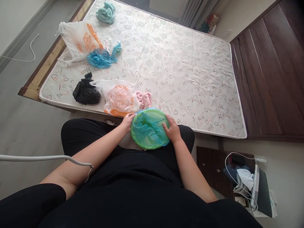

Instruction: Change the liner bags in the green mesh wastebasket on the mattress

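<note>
Between my knees, just in front of the bed's near edge, is a round green bin with a thin blue plastic bag spread across its top. My left hand grips the rim and the bag's edge on the left side, fingers closed. On the opposite side my right hand holds the rim, its thumb lying over the blue plastic. The bin's lower part is hidden from this angle. Close beyond it on the mattress lie a pink cloth and a white and orange plastic bag.
On the patterned mattress also lie a tied black bag, a crumpled blue bag, another white and orange bag and a teal cloth. A dark nightstand with clothes and a white cable stands at right.
</note>
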The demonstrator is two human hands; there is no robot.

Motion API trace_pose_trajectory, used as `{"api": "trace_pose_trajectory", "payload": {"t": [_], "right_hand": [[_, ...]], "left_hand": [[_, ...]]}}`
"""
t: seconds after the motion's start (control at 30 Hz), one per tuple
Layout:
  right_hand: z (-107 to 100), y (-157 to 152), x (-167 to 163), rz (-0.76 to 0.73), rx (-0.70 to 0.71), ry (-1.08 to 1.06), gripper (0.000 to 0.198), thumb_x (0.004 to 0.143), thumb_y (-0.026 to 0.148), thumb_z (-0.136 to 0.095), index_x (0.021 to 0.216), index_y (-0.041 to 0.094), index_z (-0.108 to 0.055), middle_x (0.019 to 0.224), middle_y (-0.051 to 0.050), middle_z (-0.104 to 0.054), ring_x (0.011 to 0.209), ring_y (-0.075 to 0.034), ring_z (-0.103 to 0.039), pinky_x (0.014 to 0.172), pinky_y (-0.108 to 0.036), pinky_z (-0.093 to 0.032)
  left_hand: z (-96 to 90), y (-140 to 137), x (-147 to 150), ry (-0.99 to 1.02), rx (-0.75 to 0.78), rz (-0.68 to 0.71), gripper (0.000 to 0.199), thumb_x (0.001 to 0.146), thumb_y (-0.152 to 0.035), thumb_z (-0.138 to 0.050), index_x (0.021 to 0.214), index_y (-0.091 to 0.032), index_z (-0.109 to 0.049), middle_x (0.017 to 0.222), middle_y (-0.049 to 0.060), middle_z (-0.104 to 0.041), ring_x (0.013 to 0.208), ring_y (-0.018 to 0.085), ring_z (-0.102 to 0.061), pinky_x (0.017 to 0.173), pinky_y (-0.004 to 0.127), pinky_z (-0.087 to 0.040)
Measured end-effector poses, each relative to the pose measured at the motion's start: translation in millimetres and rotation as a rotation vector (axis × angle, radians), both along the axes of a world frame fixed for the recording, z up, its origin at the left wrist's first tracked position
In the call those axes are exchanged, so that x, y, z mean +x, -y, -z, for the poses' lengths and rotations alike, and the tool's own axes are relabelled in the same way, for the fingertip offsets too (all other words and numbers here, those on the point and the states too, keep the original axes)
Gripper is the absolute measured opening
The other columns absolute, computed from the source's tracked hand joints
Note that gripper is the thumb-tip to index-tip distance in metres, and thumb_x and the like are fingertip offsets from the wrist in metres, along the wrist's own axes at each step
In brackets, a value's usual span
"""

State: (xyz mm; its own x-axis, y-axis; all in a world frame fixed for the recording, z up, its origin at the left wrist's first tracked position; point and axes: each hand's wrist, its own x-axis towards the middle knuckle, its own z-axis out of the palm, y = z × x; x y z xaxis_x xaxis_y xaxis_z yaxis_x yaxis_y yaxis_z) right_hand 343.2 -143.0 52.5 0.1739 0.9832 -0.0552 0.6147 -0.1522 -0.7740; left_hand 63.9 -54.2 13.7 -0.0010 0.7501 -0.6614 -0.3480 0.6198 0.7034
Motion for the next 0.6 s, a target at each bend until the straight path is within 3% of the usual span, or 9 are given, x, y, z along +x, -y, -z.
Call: {"api": "trace_pose_trajectory", "payload": {"t": [0.1, 0.2, 0.27, 0.33, 0.4, 0.43, 0.53, 0.6], "right_hand": [[0.8, -3.3, 9.0, 0.019, -0.2, 0.027, 0.072, 0.095, 0.057, -0.053, 0.16, 0.027, -0.041, 0.157, -0.012, -0.052, 0.143, -0.035, -0.052, 0.116, -0.055, -0.045], [1.6, -4.1, 13.3, 0.13, -0.281, 0.001, 0.071, 0.099, 0.062, -0.042, 0.157, 0.021, -0.046, 0.155, -0.016, -0.054, 0.145, -0.035, -0.05, 0.118, -0.054, -0.043], [-4.7, 0.1, 6.7, 0.183, -0.18, 0.098, 0.074, 0.098, 0.063, -0.045, 0.155, 0.017, -0.047, 0.159, -0.019, -0.049, 0.15, -0.036, -0.044, 0.121, -0.057, -0.039], [-15.2, 5.8, -9.5, 0.172, 0.008, 0.238, 0.066, 0.099, 0.057, -0.048, 0.152, 0.017, -0.052, 0.159, -0.019, -0.047, 0.152, -0.036, -0.04, 0.123, -0.057, -0.036], [-23.9, 6.8, -31.9, -0.004, 0.105, 0.274, 0.049, 0.103, 0.045, -0.044, 0.142, 0.02, -0.061, 0.149, -0.017, -0.058, 0.144, -0.032, -0.05, 0.12, -0.052, -0.04], [-25.7, 3.5, -43.5, -0.164, 0.071, 0.236, 0.044, 0.105, 0.039, -0.041, 0.138, 0.022, -0.065, 0.139, -0.014, -0.065, 0.135, -0.029, -0.058, 0.116, -0.047, -0.045], [-18.2, -23.7, -69.2, -0.644, -0.259, 0.153, 0.038, 0.103, 0.03, -0.048, 0.136, 0.026, -0.066, 0.13, -0.007, -0.072, 0.118, -0.023, -0.068, 0.103, -0.036, -0.053], [-7.8, -48.7, -74.8, -0.585, -0.438, 0.294, 0.04, 0.102, 0.027, -0.051, 0.139, 0.025, -0.065, 0.135, -0.009, -0.07, 0.12, -0.026, -0.067, 0.104, -0.035, -0.052]], "left_hand": [[-6.6, 7.3, -6.3, -0.104, 0.127, -0.023, 0.035, 0.078, -0.039, -0.077, 0.101, -0.019, -0.061, 0.104, 0.007, -0.074, 0.099, 0.021, -0.069, 0.09, 0.035, -0.055], [-14.3, 20.4, -12.1, -0.133, 0.272, 0.193, 0.049, 0.081, -0.045, -0.077, 0.12, -0.019, -0.063, 0.128, 0.011, -0.071, 0.123, 0.027, -0.064, 0.105, 0.041, -0.051], [-17.6, 29.4, -14.9, -0.116, 0.251, 0.392, 0.064, 0.074, -0.039, -0.084, 0.13, -0.019, -0.061, 0.131, 0.012, -0.07, 0.125, 0.032, -0.064, 0.107, 0.045, -0.05], [-18.7, 36.1, -16.5, -0.108, 0.203, 0.485, 0.068, 0.071, -0.031, -0.085, 0.134, -0.019, -0.062, 0.129, 0.012, -0.072, 0.125, 0.034, -0.064, 0.108, 0.047, -0.051], [-18.6, 39.1, -16.6, -0.11, 0.174, 0.482, 0.066, 0.072, -0.025, -0.08, 0.135, -0.019, -0.062, 0.127, 0.011, -0.074, 0.124, 0.035, -0.065, 0.109, 0.047, -0.051], [-18.6, 39.4, -16.3, -0.116, 0.166, 0.471, 0.065, 0.072, -0.022, -0.077, 0.135, -0.019, -0.062, 0.126, 0.01, -0.074, 0.124, 0.034, -0.065, 0.109, 0.048, -0.051], [-19.4, 37.2, -14.6, -0.126, 0.139, 0.476, 0.063, 0.071, -0.016, -0.069, 0.134, -0.017, -0.064, 0.118, 0.009, -0.077, 0.12, 0.035, -0.067, 0.107, 0.048, -0.054], [-19.8, 35.8, -14.7, -0.117, 0.146, 0.503, 0.062, 0.07, -0.014, -0.066, 0.131, -0.017, -0.066, 0.117, 0.009, -0.077, 0.119, 0.035, -0.068, 0.106, 0.048, -0.054]]}}
